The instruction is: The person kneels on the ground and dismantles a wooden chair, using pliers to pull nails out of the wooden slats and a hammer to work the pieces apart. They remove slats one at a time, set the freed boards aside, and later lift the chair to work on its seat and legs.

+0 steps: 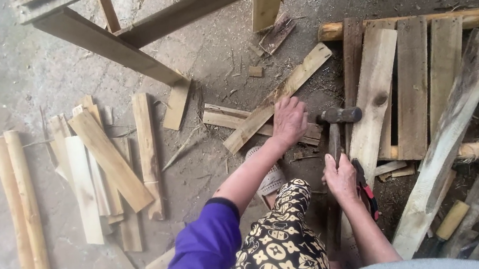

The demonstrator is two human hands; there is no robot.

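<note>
Nearest the camera, the person's knee in black trousers with a cream pattern [277, 248] is showing beside a purple sleeve [204, 252], and a foot in a pale perforated shoe [268, 178] is resting on the grey concrete floor [5, 75]. The right hand [340, 178] is closing its fingers around the dark handle of a heavy steel-headed hammer [338, 115], whose head is hovering just beside the left hand; pliers with red and blue grips [364, 187] are lying close against the right wrist. The left hand [289, 120] is pressing down, fingers curled, on a long pale wooden slat [280, 96] that is lying diagonally across a second short plank [232, 119]. To the person's right, a weathered grey board [447, 138] is slanting over a row of wide rough planks [412, 77] that are resting on round poles [474, 17]. To the left, a loose heap of short pale offcuts [105, 165] is lying on the floor, and two round peeled sticks [22, 214] are lying side by side beyond it. Farthest off, the legs and rails of a plain timber frame [125, 43] are standing on the floor amid scattered wood chips.
</note>
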